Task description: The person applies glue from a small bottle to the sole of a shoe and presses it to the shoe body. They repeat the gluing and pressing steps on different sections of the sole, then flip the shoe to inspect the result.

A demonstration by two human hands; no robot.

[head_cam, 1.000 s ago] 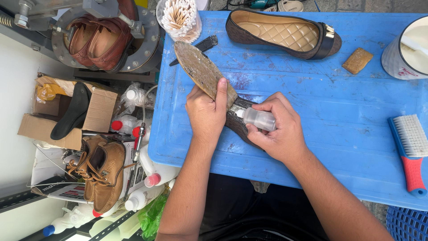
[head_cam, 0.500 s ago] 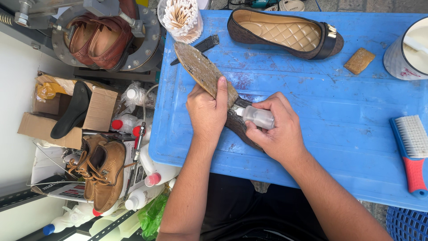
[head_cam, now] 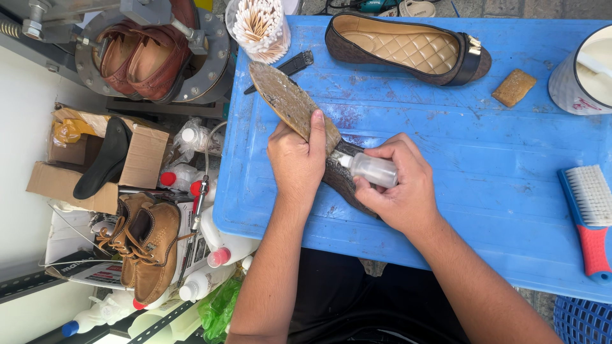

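A brown flat shoe [head_cam: 290,102] lies sole-up on the blue table [head_cam: 484,159], its worn sole peeled away from the upper. My left hand [head_cam: 296,156] grips the shoe at its middle, thumb pressed on the sole. My right hand [head_cam: 398,185] holds a small clear squeeze bottle [head_cam: 373,170] with its nozzle pointed at the gap between sole and upper. The matching brown flat shoe [head_cam: 408,48] with a quilted tan insole rests upright at the far edge of the table.
On the table: a cup of cotton swabs [head_cam: 258,25], a black tool [head_cam: 287,67], a tan sponge block [head_cam: 514,87], a white pot [head_cam: 583,73], and a red-handled brush [head_cam: 590,210]. Left of the table on the floor: boxes, brown lace-up shoes [head_cam: 146,245], plastic bottles.
Nothing has visibly moved apart from a slight shift of the camera; both hands keep the same hold on the shoe and the bottle.
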